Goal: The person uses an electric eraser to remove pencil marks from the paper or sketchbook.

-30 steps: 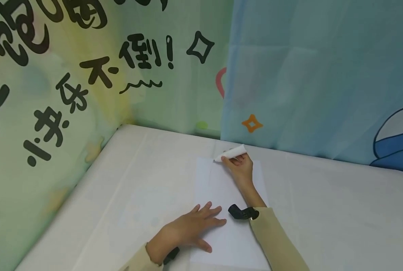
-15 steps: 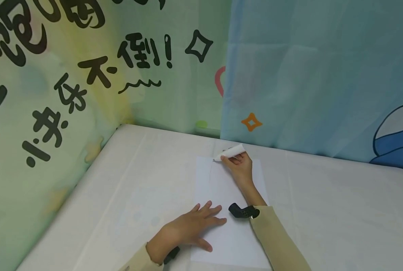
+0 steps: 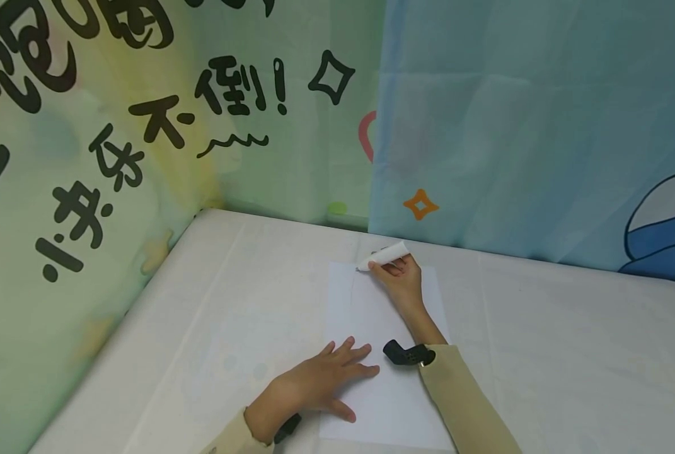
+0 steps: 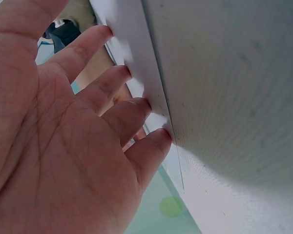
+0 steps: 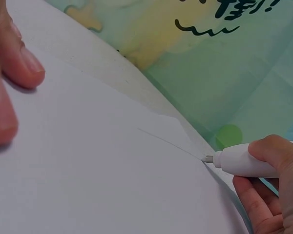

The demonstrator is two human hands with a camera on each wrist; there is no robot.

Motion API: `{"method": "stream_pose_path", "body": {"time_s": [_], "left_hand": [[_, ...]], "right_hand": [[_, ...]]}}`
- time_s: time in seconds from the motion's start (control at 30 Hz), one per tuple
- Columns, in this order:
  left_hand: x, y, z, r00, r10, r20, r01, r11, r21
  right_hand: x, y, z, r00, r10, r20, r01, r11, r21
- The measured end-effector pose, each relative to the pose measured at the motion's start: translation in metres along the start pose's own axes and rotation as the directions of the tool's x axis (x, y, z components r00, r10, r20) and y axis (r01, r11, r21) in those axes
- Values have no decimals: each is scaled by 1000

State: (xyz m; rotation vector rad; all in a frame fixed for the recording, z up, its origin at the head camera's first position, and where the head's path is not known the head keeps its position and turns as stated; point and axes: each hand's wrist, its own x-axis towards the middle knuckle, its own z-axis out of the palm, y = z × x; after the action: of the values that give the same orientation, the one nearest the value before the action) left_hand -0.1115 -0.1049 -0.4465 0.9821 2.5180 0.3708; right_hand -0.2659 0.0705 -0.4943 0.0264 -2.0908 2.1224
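Observation:
A white sheet of paper (image 3: 374, 309) lies on the white-covered table. My left hand (image 3: 323, 381) rests on its left side with fingers spread; in the left wrist view the fingertips (image 4: 161, 139) touch the sheet near its edge. At the sheet's far end, my right hand (image 3: 406, 284) grips a thick white pen-shaped tool (image 3: 388, 254), thumb on top and fingers beneath. In the right wrist view the tool's short metal tip (image 5: 208, 159) meets the paper near its far edge. From there a thin line (image 5: 171, 144) runs back across the sheet.
The white table cover (image 3: 246, 271) extends around the paper on all sides. Green (image 3: 292, 176) and blue (image 3: 513, 157) printed curtains stand along the table's left and back edges. A black wrist device (image 3: 405, 354) sits at the right sleeve.
The head view has shifted very slightly. Both hands and the white tool stay nearly in place, with the tool's tip still at the paper's far end.

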Motion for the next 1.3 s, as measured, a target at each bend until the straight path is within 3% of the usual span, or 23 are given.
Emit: {"method": "stream_pose_path", "body": {"time_s": [0.53, 1.3], "left_hand": [[0, 1, -1, 1000, -16, 13, 16, 1000, -5], [1, 1, 1, 1000, -15, 8, 15, 1000, -4]], "right_hand": [[-1, -1, -1, 997, 67, 36, -66, 997, -36], [0, -2, -3, 996, 79, 45, -79, 997, 7]]}}
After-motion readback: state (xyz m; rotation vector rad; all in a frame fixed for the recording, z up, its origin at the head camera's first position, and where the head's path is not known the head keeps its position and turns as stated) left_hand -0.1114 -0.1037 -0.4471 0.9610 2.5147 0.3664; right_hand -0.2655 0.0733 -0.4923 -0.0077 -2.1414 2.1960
